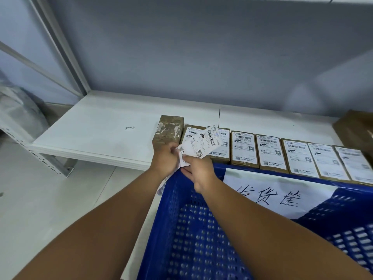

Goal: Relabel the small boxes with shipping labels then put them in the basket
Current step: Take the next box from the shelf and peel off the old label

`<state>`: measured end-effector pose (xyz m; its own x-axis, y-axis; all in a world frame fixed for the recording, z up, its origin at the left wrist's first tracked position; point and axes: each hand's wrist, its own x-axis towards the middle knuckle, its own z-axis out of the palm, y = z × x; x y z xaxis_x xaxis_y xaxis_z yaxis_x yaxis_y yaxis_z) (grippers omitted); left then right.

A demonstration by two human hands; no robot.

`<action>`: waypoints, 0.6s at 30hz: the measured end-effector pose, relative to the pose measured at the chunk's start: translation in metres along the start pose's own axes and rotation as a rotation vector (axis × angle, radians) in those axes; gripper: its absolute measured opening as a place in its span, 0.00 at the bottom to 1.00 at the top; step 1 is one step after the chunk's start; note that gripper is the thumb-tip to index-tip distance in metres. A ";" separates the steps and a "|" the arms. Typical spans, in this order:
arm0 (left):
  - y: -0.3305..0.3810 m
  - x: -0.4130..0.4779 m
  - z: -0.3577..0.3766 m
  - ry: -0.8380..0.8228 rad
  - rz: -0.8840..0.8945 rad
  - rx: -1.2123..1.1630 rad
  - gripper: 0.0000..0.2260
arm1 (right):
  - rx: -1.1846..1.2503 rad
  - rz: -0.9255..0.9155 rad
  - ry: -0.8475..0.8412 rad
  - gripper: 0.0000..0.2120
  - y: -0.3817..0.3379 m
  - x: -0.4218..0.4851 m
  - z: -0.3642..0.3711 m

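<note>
Several small brown boxes with white shipping labels (244,148) lie in a row along the front of the white shelf (96,126). At the row's left end lies a taped brown box (168,129) with no label. My left hand (164,158) and my right hand (198,170) both pinch a strip of white shipping labels (201,144), held over the shelf edge just in front of that box. A tail of label backing hangs down below my left hand. The blue perforated basket (191,229) stands under my right forearm.
A white paper sign with handwritten characters (272,197) hangs on the basket's far wall. A larger brown carton (355,126) sits at the shelf's right end. A small scrap (129,127) lies on the shelf's left half. Grey shelf posts rise at left.
</note>
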<state>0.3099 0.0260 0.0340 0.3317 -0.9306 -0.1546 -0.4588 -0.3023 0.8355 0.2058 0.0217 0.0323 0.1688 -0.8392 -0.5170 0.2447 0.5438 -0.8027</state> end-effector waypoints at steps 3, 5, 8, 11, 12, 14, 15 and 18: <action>-0.004 0.003 -0.003 0.004 -0.057 -0.045 0.05 | 0.053 0.049 0.025 0.09 -0.003 -0.002 -0.014; -0.006 0.005 -0.005 -0.030 -0.059 -0.021 0.05 | 0.048 -0.043 0.181 0.13 -0.006 0.001 -0.023; -0.004 0.004 -0.003 -0.081 0.004 0.090 0.05 | -0.421 -0.367 0.531 0.33 -0.013 0.003 -0.041; -0.004 0.004 0.002 -0.170 0.070 0.160 0.05 | -1.166 -0.755 0.420 0.34 -0.019 -0.002 -0.050; -0.004 0.003 0.004 -0.197 0.094 0.173 0.05 | -1.354 -0.811 0.286 0.29 -0.021 -0.001 -0.049; -0.001 0.002 0.008 -0.232 0.136 0.185 0.03 | -1.592 -0.764 0.043 0.20 -0.022 0.004 -0.044; -0.001 0.002 0.008 -0.229 0.149 0.193 0.03 | -1.669 -0.675 -0.030 0.18 -0.023 0.005 -0.040; -0.002 0.001 0.003 -0.146 0.141 0.294 0.05 | -1.751 -0.520 -0.031 0.16 -0.024 0.007 -0.034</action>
<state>0.3084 0.0244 0.0307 0.1368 -0.9806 -0.1403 -0.7161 -0.1958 0.6700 0.1688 0.0023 0.0383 0.4315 -0.8890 -0.1534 -0.8914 -0.3941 -0.2236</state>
